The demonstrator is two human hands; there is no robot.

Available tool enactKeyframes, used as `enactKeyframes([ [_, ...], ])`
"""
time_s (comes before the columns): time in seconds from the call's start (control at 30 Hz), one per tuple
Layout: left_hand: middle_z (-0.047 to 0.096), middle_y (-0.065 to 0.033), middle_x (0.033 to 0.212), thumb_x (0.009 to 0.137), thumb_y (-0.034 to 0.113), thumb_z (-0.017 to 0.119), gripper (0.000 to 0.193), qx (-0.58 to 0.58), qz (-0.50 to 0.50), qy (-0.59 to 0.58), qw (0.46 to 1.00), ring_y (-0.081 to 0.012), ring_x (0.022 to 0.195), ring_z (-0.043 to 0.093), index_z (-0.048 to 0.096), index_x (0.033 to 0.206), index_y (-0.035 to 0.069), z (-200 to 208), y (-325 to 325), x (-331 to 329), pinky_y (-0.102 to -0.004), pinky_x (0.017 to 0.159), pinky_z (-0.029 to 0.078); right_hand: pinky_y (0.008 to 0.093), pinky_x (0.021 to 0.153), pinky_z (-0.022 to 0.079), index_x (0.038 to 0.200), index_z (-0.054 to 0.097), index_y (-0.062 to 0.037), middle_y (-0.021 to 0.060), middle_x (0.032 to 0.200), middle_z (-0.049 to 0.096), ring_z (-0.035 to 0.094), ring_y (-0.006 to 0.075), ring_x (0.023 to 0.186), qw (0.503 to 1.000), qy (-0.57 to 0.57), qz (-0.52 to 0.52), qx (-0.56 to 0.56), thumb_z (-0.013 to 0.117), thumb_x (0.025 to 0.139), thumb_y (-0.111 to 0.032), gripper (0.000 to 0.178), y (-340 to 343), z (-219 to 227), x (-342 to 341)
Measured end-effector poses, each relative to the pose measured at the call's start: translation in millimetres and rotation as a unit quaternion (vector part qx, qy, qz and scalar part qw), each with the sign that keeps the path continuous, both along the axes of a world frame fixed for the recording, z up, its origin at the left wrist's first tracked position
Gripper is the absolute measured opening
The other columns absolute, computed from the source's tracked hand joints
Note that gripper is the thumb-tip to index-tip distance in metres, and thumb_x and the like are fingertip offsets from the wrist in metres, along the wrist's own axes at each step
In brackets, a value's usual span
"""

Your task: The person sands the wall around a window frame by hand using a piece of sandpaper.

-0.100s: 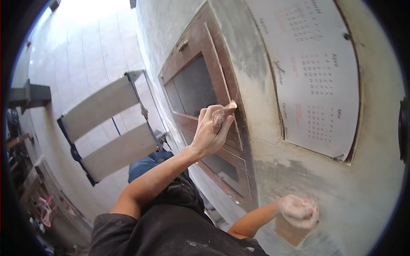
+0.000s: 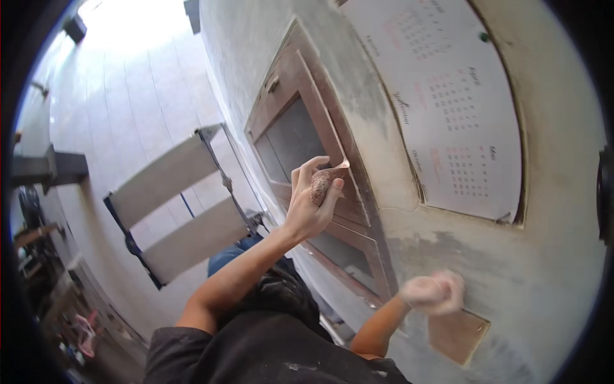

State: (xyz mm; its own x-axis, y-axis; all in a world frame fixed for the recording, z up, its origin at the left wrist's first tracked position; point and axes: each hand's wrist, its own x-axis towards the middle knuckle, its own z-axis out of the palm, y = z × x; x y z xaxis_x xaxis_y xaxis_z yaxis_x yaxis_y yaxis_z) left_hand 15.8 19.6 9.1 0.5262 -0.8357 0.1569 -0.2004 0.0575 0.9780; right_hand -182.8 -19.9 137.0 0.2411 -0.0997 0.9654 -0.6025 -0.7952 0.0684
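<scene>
My left hand (image 2: 308,201) is closed around a folded piece of worn, reddish-brown sandpaper (image 2: 321,184). One index finger stretches beyond it, and the sandpaper's pale tip meets the edge of a brown wooden window frame (image 2: 334,125). Dark glass panes (image 2: 295,131) sit inside that frame. My right hand (image 2: 435,293), whitish with dust and smeared by motion, is curled in front of the wall. Whatever its fingers may hold is hidden. Just below it is a square brown plate (image 2: 455,336) on the wall.
A printed white calendar (image 2: 441,115) hangs on the stained wall (image 2: 550,269), with a green pin (image 2: 484,37) in it. At left stands a folding stepladder (image 2: 173,163) with two broad pale steps. Cluttered shelving (image 2: 70,307) and a dark beam (image 2: 51,166) lie farther left.
The whole view has shifted slightly. My right hand has moved up off the brown plate, uncovering more of it. The sandpaper stays in my left hand at the frame's edge.
</scene>
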Motion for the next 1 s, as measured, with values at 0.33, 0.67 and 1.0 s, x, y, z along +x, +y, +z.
enactKeyframes([
  [0.33,0.063,-0.0127,0.119,0.101,0.022,0.05,0.038,-0.002,-0.097,0.596,0.797,-0.018,0.105,0.061,0.054,0.128,-0.004,5,37,35,-0.0301,0.091,0.048,0.028,0.083,0.047,0.112,0.059,0.0008,0.0081,0.102,0.064,0.061,0.0141,0.092,0.625,-0.206,0.158,0.736,0.049,0.1,-0.012,0.02,52,-132,95],
  [0.67,0.055,-0.0079,0.126,0.102,0.048,0.04,0.053,0.105,-0.151,0.689,0.701,-0.0167,0.109,0.056,0.043,0.141,0.012,-22,75,32,-0.0337,0.098,0.043,0.0378,0.084,0.048,0.109,0.059,0.0014,0.0146,0.106,0.062,0.06,0.0265,0.093,0.811,-0.16,0.115,0.551,0.064,0.091,-0.018,0.027,93,-137,133],
  [1.0,0.063,-0.0092,0.1,0.101,0.043,0.047,0.052,0.214,-0.285,0.423,0.833,-0.0177,0.101,0.061,0.053,0.128,-0.001,-19,93,33,-0.0274,0.09,0.047,0.0412,0.091,0.047,0.12,0.051,0.0049,0.0234,0.121,0.056,0.059,0.0332,0.104,0.884,-0.099,0.083,0.45,0.071,0.085,-0.014,0.044,107,-137,133],
])
